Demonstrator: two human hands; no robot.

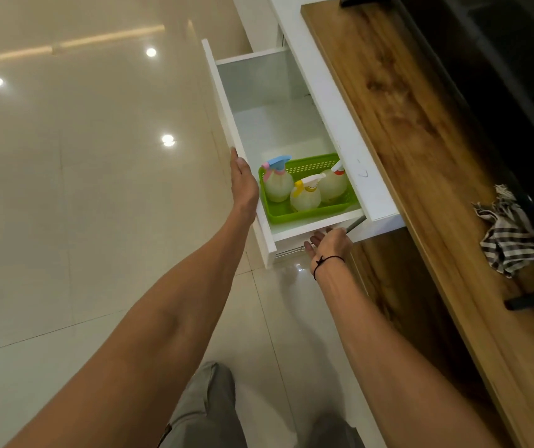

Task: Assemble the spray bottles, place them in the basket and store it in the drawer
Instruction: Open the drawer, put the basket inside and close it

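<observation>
I see the green basket sitting in the near end of the open white drawer, with three bottles upright inside it: blue, yellow and red-collared sprayers. My left hand lies flat and open against the drawer's front panel, fingers extended. My right hand is under the drawer's near side by the rail, fingers loosely spread, gripping nothing that I can see. A striped cloth lies on the wooden top.

The third spray bottle is partly hidden under the cabinet edge, its nozzle cut off.
</observation>
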